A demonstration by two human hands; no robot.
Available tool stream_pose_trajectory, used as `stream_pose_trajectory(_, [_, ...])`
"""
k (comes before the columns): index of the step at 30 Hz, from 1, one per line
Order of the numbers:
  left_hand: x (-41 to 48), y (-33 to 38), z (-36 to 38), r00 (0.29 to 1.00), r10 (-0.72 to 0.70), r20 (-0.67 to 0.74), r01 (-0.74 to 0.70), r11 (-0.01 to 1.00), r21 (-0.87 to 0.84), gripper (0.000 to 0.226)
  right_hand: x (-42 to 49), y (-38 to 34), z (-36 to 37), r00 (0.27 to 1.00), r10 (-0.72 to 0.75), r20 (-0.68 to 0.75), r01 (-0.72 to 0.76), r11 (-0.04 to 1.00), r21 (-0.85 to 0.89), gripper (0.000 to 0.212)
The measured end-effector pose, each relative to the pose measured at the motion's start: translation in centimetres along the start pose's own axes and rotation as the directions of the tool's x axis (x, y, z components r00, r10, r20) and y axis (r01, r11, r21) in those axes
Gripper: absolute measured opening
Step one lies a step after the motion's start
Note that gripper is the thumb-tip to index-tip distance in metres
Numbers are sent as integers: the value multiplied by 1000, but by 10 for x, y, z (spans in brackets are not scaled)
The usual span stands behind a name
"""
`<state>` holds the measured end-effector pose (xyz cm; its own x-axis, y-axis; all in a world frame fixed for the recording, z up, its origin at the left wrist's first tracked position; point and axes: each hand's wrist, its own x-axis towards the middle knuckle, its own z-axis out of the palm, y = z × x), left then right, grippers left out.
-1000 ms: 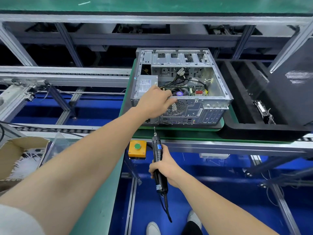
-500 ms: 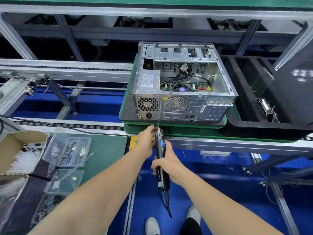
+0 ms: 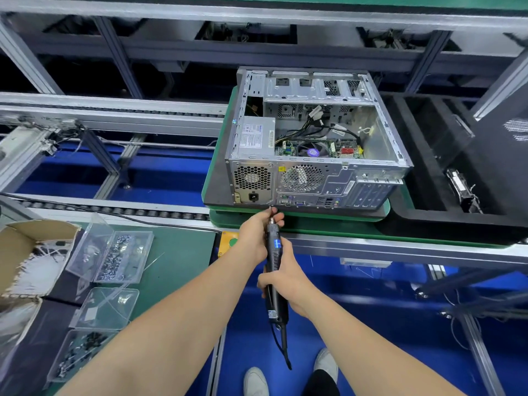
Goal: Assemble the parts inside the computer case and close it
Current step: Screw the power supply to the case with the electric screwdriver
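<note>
An open silver computer case (image 3: 317, 178) lies on its side on a green pallet (image 3: 300, 217), its rear panel facing me; the power supply, cables and motherboard show inside. My right hand (image 3: 285, 281) grips a black electric screwdriver (image 3: 274, 261), held upright just below the case's rear bottom edge. My left hand (image 3: 257, 232) is at the driver's bit, fingertips pinched around the tip; whether a screw sits there is too small to tell.
Clear plastic boxes of screws (image 3: 114, 255) and a cardboard box (image 3: 25, 252) sit on the green bench at the left. A black foam tray (image 3: 445, 195) stands right of the case. A yellow box with a green button (image 3: 228, 241) is behind my left wrist. Conveyor rails run across.
My left hand left the top of the case's rear panel, came down to the screwdriver's tip and stays there. The screwdriver rose slightly toward the case.
</note>
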<state>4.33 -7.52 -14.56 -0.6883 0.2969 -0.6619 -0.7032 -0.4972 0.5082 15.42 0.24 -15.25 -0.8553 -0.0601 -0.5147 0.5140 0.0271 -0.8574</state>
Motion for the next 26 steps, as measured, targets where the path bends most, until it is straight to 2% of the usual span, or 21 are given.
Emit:
stream_pose_trajectory(8, [4,6,10,998,-2,-60,5,998,63,11,2,-2,0,1000,7,-12,-8,1000,-26,100])
stream_pose_trajectory(13, [9,-2,2,990,121,-67,-121,993,16,9,3,-4,-1,1000,12,-17,-13,998,-60,101])
stream_pose_trajectory(16, [13,-2,0,985,146,-87,-144,989,30,10,4,-6,-1,1000,22,-18,-23,998,-63,101])
stream_pose_trajectory(20, [16,0,1,986,138,-92,-137,990,20,11,5,-7,1,1000,19,-18,-19,1000,-23,97])
stream_pose_trajectory(26, [14,2,-3,999,35,-24,-36,998,-42,22,5,-9,2,1000,16,10,-17,999,43,92])
